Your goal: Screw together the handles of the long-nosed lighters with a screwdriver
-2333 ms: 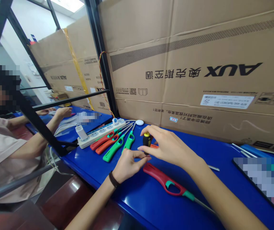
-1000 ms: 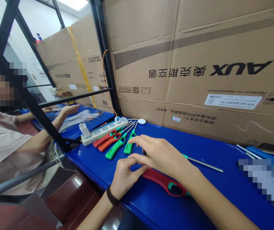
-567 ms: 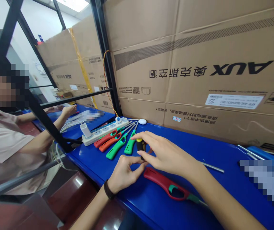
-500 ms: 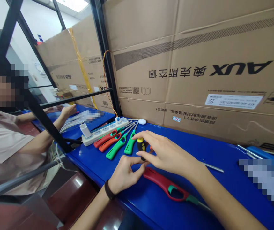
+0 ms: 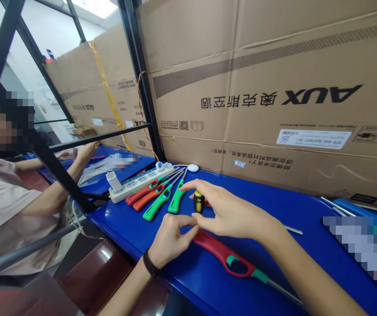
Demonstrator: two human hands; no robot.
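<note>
Right hand (image 5: 231,215) holds a small screwdriver (image 5: 198,202) upright, fingers curled round its yellow-black handle, tip down toward the butt end of the red lighter (image 5: 223,254). Left hand (image 5: 171,235) pinches narrow just beside that end, thumb and forefinger nearly touching the right fingers; what it pinches is hidden. Lighter lies flat on the blue surface (image 5: 293,210), long axis running from the hands toward lower right, metal nozzle away. Both hands meet at its butt. Green and red-orange lighters (image 5: 157,197) lie beside a power strip (image 5: 135,183); a co-worker's hand (image 5: 86,151) is well apart.
</note>
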